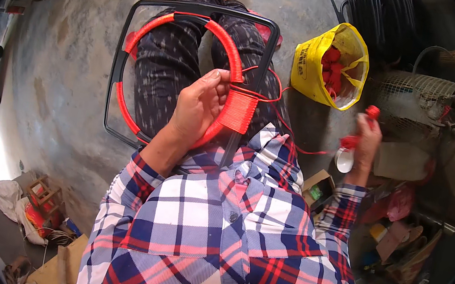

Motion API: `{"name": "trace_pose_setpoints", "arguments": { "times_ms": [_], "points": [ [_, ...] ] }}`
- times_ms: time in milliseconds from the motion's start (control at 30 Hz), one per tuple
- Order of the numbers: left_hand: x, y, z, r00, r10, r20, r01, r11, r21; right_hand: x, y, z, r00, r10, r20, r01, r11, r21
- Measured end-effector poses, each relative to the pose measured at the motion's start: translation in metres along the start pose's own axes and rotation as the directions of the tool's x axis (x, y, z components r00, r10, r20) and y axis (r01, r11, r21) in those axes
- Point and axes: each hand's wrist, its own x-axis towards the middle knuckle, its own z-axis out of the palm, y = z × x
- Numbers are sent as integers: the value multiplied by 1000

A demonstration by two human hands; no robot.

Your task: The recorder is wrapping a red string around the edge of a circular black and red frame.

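**Red-wrapped ring over the lap, yellow bag nearby**

Dark printing marks the yellow bag's outer wall; inside sit red bundles. An open cardboard box near the right forearm holds something green (too small to identify). The ring lies within a black frame across the thighs. The left hand pinches the ring's right side; the right hand, well apart, is closed around a red cord bundle.

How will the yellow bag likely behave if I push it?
The yellow bag would probably flex: its walls look thin and its rim bends. The red bundles inside look loose, so they may shift.
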Motion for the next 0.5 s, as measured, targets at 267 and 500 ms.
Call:
{"name": "trace_pose_setpoints", "arguments": {
  "times_ms": [267, 500],
  "points": [
    [-2, -1, -1, 1000, 11, -2, -11, 1000, -25, -82, -72, 126, 586, -21, 810, -45, 997, 58],
    [-3, -5, -6, 1000, 14, 11, -14, 999, -47, -58, -67, 86, 854, -92, 513, -15, 980, 200]
  ]
}}
